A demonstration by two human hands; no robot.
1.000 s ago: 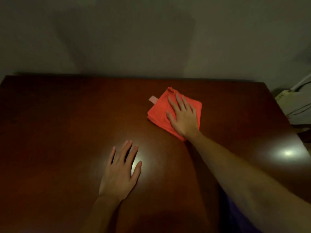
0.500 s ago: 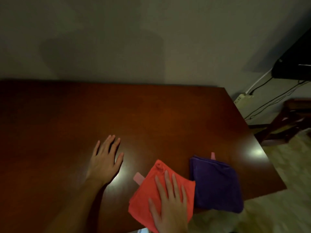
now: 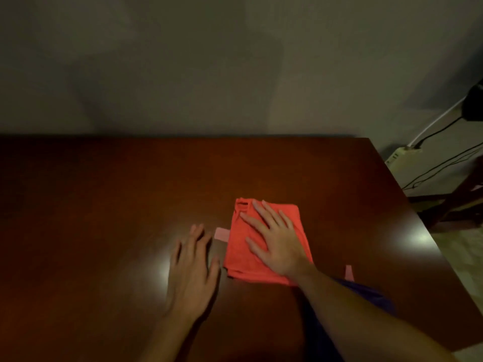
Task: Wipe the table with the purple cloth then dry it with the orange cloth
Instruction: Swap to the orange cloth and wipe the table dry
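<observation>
A folded orange cloth (image 3: 240, 254) lies flat on the dark wooden table (image 3: 130, 194), right of centre. My right hand (image 3: 274, 237) presses on it with straight, spread fingers. My left hand (image 3: 192, 270) rests flat on the bare wood just left of the cloth, fingers straight. The purple cloth (image 3: 371, 293) lies near the table's front right, mostly hidden under my right forearm; its pink tag sticks out at the back.
The table's right edge (image 3: 418, 218) drops to a tiled floor. Beyond it stand a dark wooden furniture frame (image 3: 460, 205), a power strip (image 3: 400, 155) and cables against the wall. The wall runs along the table's far edge.
My right hand slid the orange cloth from the near edge back toward the table's middle. The purple cloth is now under my forearm. My left hand stayed flat.
</observation>
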